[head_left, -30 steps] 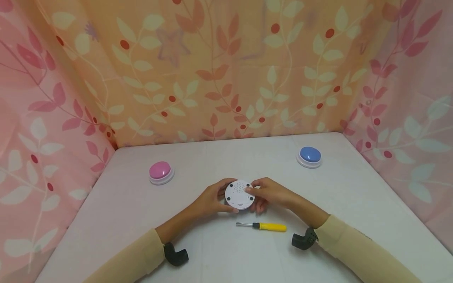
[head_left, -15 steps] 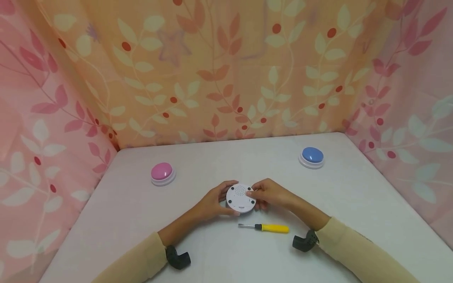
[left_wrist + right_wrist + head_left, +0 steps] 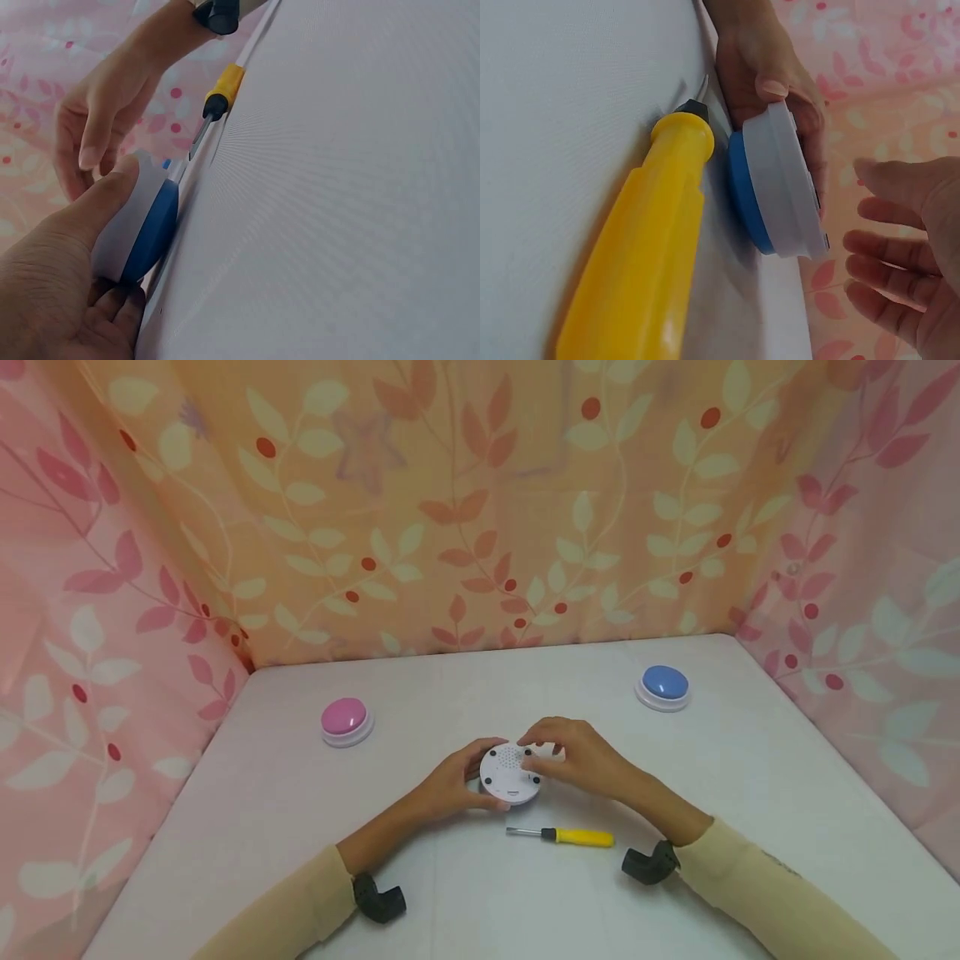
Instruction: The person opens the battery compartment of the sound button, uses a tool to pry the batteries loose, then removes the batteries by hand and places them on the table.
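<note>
A round white push button [image 3: 504, 781] with a blue cap [image 3: 744, 191] is turned upside down, its perforated base with dark feet facing up. My left hand [image 3: 448, 783] grips it by the side, thumb on the near edge and fingers round the far side. Just over its right edge hovers my right hand [image 3: 588, 758], fingers loosely bent and apart from the button in the right wrist view. A screwdriver [image 3: 579, 837] with a yellow handle lies on the table in front of the button, its tip pointing left.
A pink button [image 3: 343, 717] stands on the white table [image 3: 450, 702] at the back left. Another blue button [image 3: 665, 683] stands at the back right. Patterned curtains [image 3: 480, 510] close off the back and both sides.
My right hand has let go of the button's right edge and lifted, its fingers spreading above it. My left hand keeps its grip; the screwdriver stays where it was.
</note>
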`<state>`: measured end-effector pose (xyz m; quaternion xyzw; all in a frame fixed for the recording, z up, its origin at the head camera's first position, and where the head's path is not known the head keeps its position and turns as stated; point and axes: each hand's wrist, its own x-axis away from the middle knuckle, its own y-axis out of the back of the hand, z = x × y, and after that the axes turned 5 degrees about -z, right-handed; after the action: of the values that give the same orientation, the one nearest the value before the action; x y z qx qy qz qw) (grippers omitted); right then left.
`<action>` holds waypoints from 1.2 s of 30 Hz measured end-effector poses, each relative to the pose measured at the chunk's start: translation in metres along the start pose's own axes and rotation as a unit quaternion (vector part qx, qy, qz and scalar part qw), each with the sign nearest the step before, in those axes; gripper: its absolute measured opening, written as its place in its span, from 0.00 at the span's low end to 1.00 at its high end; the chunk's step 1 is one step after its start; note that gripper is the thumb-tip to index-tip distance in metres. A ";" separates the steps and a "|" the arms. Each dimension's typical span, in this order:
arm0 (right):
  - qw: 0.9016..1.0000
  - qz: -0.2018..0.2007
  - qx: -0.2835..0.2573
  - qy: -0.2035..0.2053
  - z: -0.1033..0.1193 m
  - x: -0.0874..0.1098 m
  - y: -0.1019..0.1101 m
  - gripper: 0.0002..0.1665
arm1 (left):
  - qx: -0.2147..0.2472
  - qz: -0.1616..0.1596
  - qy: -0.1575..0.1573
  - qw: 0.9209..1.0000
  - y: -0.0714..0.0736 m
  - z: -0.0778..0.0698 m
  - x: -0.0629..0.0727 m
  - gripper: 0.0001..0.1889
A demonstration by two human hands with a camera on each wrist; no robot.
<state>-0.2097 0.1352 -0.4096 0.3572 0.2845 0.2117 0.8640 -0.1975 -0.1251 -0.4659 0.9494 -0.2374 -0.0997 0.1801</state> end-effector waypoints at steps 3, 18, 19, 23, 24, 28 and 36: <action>0.997 0.022 0.036 0.067 0.004 0.000 0.000 0.18 | 0.002 -0.003 -0.001 1.000 0.001 0.001 0.000 0.48; 0.976 0.033 0.164 0.138 0.013 0.005 -0.011 0.25 | -0.010 0.004 -0.022 1.000 0.000 0.002 -0.003 0.51; 0.975 0.032 0.168 0.142 0.014 0.006 -0.012 0.25 | -0.013 0.004 -0.022 1.000 0.000 0.002 -0.003 0.50; 0.967 0.032 0.191 0.165 0.016 0.006 -0.012 0.26 | -0.020 0.001 -0.021 1.000 -0.001 0.001 -0.002 0.50; 0.965 0.034 0.197 0.170 0.017 0.006 -0.012 0.25 | -0.022 0.001 -0.021 1.000 -0.002 0.001 -0.001 0.50; 0.959 0.049 0.212 0.181 0.020 0.007 -0.011 0.24 | -0.036 0.000 -0.030 0.999 -0.003 0.002 0.000 0.51; 0.950 0.068 0.227 0.201 0.024 0.008 -0.012 0.21 | -0.060 -0.018 -0.038 0.997 -0.005 0.005 -0.001 0.53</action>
<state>-0.1863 0.1201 -0.4070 0.5125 0.4681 0.2669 0.6686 -0.1980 -0.1219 -0.4719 0.9364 -0.2207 -0.1529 0.2259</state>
